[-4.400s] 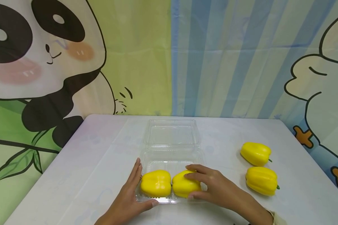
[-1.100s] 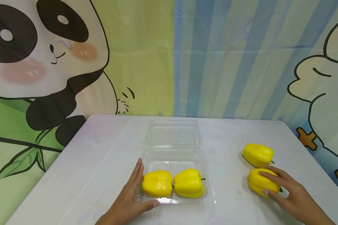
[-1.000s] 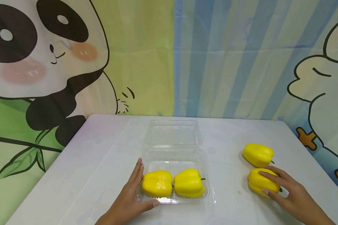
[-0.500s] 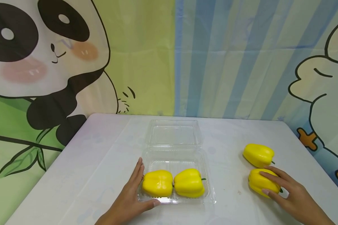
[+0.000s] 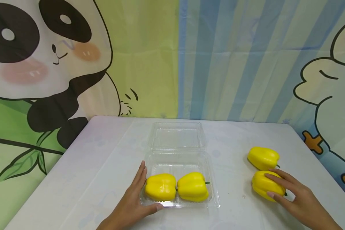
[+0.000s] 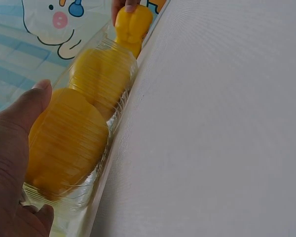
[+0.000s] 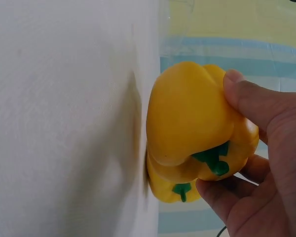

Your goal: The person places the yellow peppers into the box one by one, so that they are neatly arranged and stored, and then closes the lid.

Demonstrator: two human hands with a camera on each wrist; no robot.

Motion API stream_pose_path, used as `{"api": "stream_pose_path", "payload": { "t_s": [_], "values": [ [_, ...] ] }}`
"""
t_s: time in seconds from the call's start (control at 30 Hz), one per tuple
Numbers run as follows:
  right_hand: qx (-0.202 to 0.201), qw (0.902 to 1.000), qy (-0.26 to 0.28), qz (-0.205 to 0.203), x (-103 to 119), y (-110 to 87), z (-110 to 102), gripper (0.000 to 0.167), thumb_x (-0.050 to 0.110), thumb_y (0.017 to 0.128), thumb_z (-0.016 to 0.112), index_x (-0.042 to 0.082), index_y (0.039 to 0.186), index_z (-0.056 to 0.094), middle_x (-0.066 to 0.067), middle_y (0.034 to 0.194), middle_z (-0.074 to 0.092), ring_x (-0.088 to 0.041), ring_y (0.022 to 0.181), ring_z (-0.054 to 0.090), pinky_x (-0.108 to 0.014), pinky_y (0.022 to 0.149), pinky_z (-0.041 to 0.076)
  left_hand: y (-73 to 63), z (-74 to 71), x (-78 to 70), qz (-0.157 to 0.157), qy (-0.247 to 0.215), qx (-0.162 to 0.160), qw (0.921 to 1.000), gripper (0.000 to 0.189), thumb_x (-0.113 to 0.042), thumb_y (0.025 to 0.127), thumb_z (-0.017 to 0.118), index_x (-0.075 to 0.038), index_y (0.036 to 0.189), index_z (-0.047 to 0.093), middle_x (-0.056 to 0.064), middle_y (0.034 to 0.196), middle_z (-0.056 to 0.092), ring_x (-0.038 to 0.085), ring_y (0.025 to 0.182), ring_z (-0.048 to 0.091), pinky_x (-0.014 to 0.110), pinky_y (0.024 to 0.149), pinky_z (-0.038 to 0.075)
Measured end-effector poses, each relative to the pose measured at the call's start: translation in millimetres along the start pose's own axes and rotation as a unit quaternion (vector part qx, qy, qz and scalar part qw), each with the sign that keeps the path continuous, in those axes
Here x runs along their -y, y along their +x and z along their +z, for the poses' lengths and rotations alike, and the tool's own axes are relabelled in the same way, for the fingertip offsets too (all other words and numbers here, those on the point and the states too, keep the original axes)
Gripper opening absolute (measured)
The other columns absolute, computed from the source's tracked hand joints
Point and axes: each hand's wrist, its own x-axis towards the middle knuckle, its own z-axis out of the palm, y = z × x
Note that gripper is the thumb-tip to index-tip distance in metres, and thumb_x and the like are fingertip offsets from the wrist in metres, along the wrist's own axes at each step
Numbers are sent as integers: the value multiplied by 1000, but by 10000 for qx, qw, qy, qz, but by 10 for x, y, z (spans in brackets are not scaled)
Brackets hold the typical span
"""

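Two yellow bell peppers, the left one (image 5: 161,187) and the right one (image 5: 192,187), lie side by side in the front of a clear plastic clamshell box (image 5: 187,159), its lid folded back. My left hand (image 5: 129,199) rests against the box's left side with straight fingers, thumb along the front rim. On the right, my right hand (image 5: 300,195) grips a third yellow bell pepper (image 5: 267,186) between thumb and fingers. The right wrist view shows this pepper (image 7: 192,113) close by the table, its green stem toward the palm.
Another yellow bell pepper (image 5: 263,158) lies on the white table (image 5: 109,166) just behind the gripped one. Behind the table hangs a curtain (image 5: 218,57) with a cartoon panda and stripes.
My right hand has left the right pepper in the box and moved right to a pepper on the table. That pepper has just shifted slightly. My left hand stays at the box.
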Motion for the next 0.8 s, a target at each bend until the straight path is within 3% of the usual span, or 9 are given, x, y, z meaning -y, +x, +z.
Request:
{"api": "stream_pose_path", "payload": {
  "t_s": [0.07, 0.13, 0.2, 0.3, 0.47, 0.6, 0.7, 0.8],
  "values": [
    [-39, 10000, 3, -48, 7, 5, -3, 50, 18, 72, 87, 10, 118, 68, -18, 131, 52, -43, 110, 53, -48, 79, 48, 2, 0, -2, -26, -32, 30, 10000, 119, -59, 71, 79, 3, 152, 19, 3, 163, 0, 27, 146, 13, 46, 106, 27],
    [-74, 9999, 57, -103, 14, 8, 1, 50, 17, 72, 86, 11, 118, 68, -17, 131, 52, -43, 110, 53, -30, 83, 51, 4, -3, -6, -65, -64, 50, 9999, 120, -59, 70, 80, 3, 153, 18, 3, 163, 0, 26, 146, 13, 46, 106, 26],
    [-120, 9997, 135, -184, 25, 11, 3, 50, 15, 72, 86, 12, 119, 68, -17, 130, 53, -42, 110, 53, -10, 84, 44, 6, -7, -11, -93, -100, 59, 9999, 120, -58, 69, 81, 2, 153, 18, 2, 163, -1, 25, 146, 12, 45, 106, 26],
    [-128, 9992, 286, -233, 48, 21, -3, 50, 15, 73, 86, 12, 120, 68, -17, 131, 53, -42, 111, 53, 4, 81, 25, 5, -14, -16, -65, -93, 33, 9999, 121, -58, 69, 81, 2, 153, 19, 3, 163, 0, 24, 146, 12, 43, 106, 26],
    [-149, 9987, 427, -247, 99, 50, -19, 48, 18, 75, 85, 13, 120, 68, -15, 134, 53, -41, 113, 52, 3, 82, 29, -2, -14, -6, -17, -25, -14, 10000, 121, -58, 68, 81, 3, 152, 19, 2, 163, 0, 24, 145, 14, 43, 106, 26],
    [-300, 9971, 585, -395, 130, 70, -19, 47, 16, 76, 84, 15, 120, 69, -11, 134, 54, -7, 124, 46, 3, 85, 26, -3, -4, 5, 25, -4, -25, 10000, 120, -58, 69, 81, 4, 152, 20, 3, 163, 1, 26, 145, 15, 44, 105, 28],
    [-390, 9951, 717, -551, 162, 90, -17, 48, 14, 76, 84, 18, 122, 68, -9, 134, 54, 17, 118, 32, 3, 87, 26, -3, 3, 8, 70, -2, -24, 10000, 120, -58, 69, 81, 5, 152, 21, 4, 163, 1, 28, 145, 16, 45, 105, 28],
    [-429, 9931, 816, -721, 213, 116, 0, 50, 13, 76, 84, 19, 122, 68, -7, 133, 54, 19, 119, 30, 2, 89, 26, -4, 2, 10, 45, -19, -38, 10000, 120, -58, 69, 81, 4, 152, 21, 3, 163, 1, 26, 145, 15, 44, 105, 28]
  ]
}}
